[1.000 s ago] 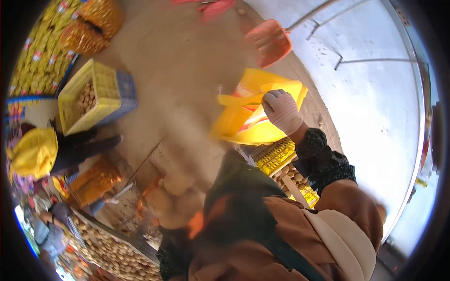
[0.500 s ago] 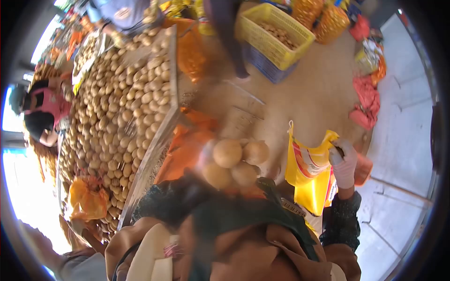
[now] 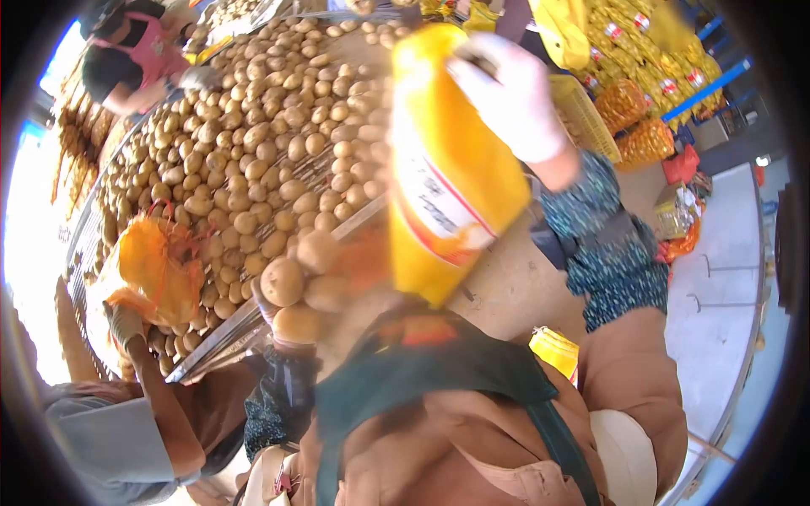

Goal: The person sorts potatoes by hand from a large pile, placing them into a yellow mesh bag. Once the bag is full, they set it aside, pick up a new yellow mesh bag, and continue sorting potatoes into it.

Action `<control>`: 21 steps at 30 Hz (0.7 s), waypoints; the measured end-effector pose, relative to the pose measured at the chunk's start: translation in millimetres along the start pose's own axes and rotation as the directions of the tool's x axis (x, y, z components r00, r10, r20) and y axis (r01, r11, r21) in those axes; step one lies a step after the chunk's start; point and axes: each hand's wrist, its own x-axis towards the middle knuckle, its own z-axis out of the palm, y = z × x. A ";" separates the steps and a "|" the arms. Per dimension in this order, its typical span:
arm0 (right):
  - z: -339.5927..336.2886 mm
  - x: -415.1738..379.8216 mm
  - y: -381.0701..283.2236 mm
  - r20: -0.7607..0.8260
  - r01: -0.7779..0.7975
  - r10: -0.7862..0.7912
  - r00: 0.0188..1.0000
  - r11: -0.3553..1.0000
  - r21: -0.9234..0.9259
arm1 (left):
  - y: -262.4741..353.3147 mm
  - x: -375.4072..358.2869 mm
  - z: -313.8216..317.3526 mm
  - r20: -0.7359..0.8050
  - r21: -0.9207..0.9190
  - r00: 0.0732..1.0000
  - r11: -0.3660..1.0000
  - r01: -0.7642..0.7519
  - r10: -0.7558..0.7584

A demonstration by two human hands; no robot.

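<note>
Several round brown potatoes point(image 3: 283, 282) rest in my left hand point(image 3: 263, 305), which is mostly hidden beneath them near the edge of the sorting table. My white-gloved right hand point(image 3: 515, 97) is closed on the top of a yellow bag point(image 3: 456, 169) with a red and white label. The bag hangs tall and slightly blurred in front of me, to the right of the held potatoes. Loose potatoes point(image 3: 253, 152) cover the table beyond my left hand. I cannot make out whether the bag's mouth is open.
A person in a pink apron point(image 3: 160, 59) works at the table's far left. At lower left, another person's gloved hand point(image 3: 126, 325) touches an orange mesh bag point(image 3: 152, 261). A yellow crate point(image 3: 582, 122) and filled mesh bags point(image 3: 645, 143) stand at the back right.
The yellow bag has risen from low on my right to in front of me. My left hand and its potatoes have moved left toward the table. The view has shifted too.
</note>
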 end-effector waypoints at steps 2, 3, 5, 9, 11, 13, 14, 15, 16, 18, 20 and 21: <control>46.2 30.3 2.9 0.011 0.083 -0.084 0.996 0.994 0.074 | -2.7 -20.2 -0.7 -0.002 0.206 0.954 0.933 -0.294 0.301; 65.1 37.6 -5.3 -0.046 0.190 -0.190 0.981 0.982 -0.009 | 0.5 -31.3 0.6 0.091 0.226 0.938 0.911 -0.346 0.333; 99.8 47.2 -15.9 -0.106 0.248 -0.248 0.963 0.969 -0.014 | 10.8 -50.9 -0.2 0.178 0.107 0.923 0.926 -0.362 0.341; 162.6 36.1 -8.2 -0.070 0.360 -0.353 0.933 0.918 0.167 | 21.0 -69.7 13.3 -0.029 0.274 0.837 0.810 -0.518 0.546; 180.2 9.9 -8.9 0.023 0.459 -0.467 0.884 0.876 0.148 | 25.4 -70.8 23.9 -0.168 0.293 0.713 0.725 -0.623 0.681; 192.8 -21.6 -10.4 0.213 0.516 -0.543 0.812 0.839 0.174 | 38.9 -72.5 36.0 -0.129 0.369 0.714 0.701 -0.610 0.689; 201.8 -34.1 -8.5 0.330 0.552 -0.583 0.743 0.812 0.191 | 45.7 -73.1 42.0 -0.109 0.406 0.714 0.686 -0.604 0.692; 218.4 -47.7 -2.5 0.410 0.541 -0.576 0.708 0.814 0.209 | 63.1 -66.6 34.0 -0.035 0.360 0.769 0.726 -0.586 0.638; 237.7 -65.5 4.9 0.489 0.524 -0.560 0.669 0.822 0.225 | 81.1 -60.6 24.5 0.039 0.316 0.817 0.768 -0.557 0.576; 268.3 -95.0 4.3 0.581 0.435 -0.491 0.649 0.866 0.246 | 107.0 -50.1 17.6 0.096 0.378 0.815 0.736 -0.561 0.572; 296.7 -109.9 -5.1 0.614 0.305 -0.394 0.684 0.919 0.250 | 128.4 -33.7 14.1 0.073 0.539 0.729 0.588 -0.602 0.680; 305.9 -109.6 -14.5 0.718 0.222 -0.324 0.616 0.946 0.237 | 137.5 -26.0 10.9 0.053 0.602 0.687 0.525 -0.601 0.725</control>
